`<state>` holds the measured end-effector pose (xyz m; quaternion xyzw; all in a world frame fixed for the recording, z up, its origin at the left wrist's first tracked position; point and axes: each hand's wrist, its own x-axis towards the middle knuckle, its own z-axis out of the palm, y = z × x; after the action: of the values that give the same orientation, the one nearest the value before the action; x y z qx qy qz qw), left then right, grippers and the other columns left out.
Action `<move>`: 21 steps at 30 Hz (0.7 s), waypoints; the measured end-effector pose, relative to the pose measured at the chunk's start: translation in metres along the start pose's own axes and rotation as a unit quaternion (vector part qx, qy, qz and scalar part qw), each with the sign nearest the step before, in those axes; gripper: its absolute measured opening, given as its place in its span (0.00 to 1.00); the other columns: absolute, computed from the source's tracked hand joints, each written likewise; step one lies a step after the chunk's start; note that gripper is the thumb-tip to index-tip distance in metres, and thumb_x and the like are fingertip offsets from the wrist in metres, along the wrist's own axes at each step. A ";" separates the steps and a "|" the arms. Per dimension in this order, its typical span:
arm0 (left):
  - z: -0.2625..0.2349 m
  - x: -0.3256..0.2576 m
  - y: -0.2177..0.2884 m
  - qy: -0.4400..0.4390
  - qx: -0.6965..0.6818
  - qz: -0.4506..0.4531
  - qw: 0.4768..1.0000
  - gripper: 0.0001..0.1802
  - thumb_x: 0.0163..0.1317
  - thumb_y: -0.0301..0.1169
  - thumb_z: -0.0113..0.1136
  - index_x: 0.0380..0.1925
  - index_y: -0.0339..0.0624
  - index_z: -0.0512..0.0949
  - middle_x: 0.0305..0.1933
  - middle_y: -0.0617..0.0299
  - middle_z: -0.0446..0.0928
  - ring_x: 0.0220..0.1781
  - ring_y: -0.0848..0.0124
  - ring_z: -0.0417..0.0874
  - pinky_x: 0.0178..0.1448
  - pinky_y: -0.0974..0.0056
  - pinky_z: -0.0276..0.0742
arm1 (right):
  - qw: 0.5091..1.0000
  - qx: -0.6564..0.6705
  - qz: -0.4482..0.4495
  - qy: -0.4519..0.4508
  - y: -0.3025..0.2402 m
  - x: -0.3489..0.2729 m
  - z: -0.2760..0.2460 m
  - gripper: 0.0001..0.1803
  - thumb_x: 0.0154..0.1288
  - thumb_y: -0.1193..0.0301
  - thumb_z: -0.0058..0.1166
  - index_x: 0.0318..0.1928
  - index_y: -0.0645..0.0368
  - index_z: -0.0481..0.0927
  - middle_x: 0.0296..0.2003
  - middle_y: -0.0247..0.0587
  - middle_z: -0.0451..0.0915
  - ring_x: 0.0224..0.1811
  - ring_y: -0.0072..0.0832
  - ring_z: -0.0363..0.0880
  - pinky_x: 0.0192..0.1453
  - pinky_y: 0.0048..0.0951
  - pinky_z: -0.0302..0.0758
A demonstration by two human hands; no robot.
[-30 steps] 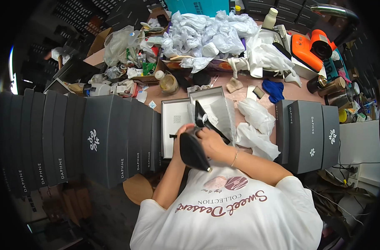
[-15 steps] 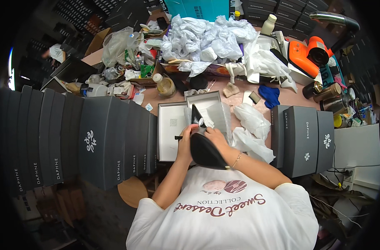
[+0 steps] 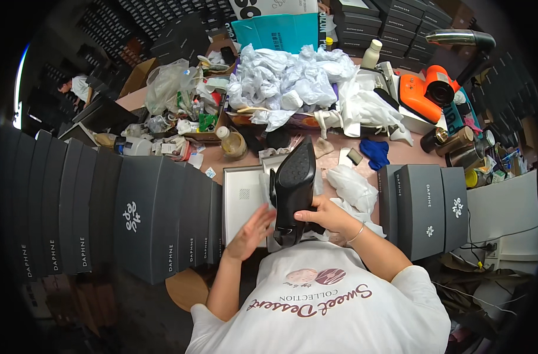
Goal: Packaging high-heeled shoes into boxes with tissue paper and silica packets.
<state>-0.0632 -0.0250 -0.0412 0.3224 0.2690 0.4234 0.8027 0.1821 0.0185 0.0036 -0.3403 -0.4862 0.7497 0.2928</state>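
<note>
My right hand grips a black shoe round its middle, thumb across it. The shoe is held with its patterned sole up, toe pointing away from me and heel close to my shirt. Beside the heel, on the left, my left hand is off the shoe with fingers stretched out and slightly blurred. Under and behind the shoe lies an open shoe box with a pale inside; the shoe hides much of its other half and the paper there. Crumpled white tissue paper lies right of the shoe.
Dark grey shoe boxes stand in rows at left and right. Farther back are a carton heaped with crumpled paper, a jar, a blue cloth, an orange device and several metal cans.
The shoe has turned so its sole now faces up, and it has moved away from me over the box. My left hand has let go and moved left; my right hand keeps its grip.
</note>
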 end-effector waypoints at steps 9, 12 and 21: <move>0.023 0.040 -0.008 0.177 -0.222 -0.045 0.958 0.22 0.67 0.43 0.53 0.54 0.41 0.71 0.46 0.59 0.78 0.47 0.66 0.81 0.53 0.59 0.78 | 0.896 -0.323 -0.178 0.245 -0.005 -0.040 -0.004 0.14 0.64 0.70 0.54 0.46 0.65 0.79 0.36 0.44 0.77 0.39 0.36 0.76 0.46 0.30 0.72; 0.027 0.047 -0.017 0.170 -0.269 -0.084 0.944 0.25 0.69 0.51 0.46 0.50 0.41 0.74 0.46 0.58 0.79 0.47 0.65 0.81 0.51 0.58 0.80 | 0.813 -0.476 -0.335 0.000 0.003 -0.034 0.034 0.16 0.58 0.72 0.57 0.48 0.56 0.79 0.39 0.40 0.76 0.38 0.40 0.75 0.39 0.37 0.73; 0.024 0.036 -0.026 0.157 -0.269 -0.062 0.948 0.23 0.67 0.51 0.46 0.41 0.43 0.77 0.38 0.59 0.81 0.38 0.64 0.83 0.46 0.61 0.81 | 0.778 -0.477 -0.400 0.086 -0.001 -0.010 0.057 0.12 0.51 0.72 0.60 0.39 0.52 0.81 0.30 0.38 0.74 0.33 0.36 0.75 0.34 0.34 0.72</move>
<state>-0.0154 -0.0126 -0.0505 0.0070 0.2872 0.4747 0.8320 0.1427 -0.0194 0.0234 -0.2742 -0.8469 0.2052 0.4067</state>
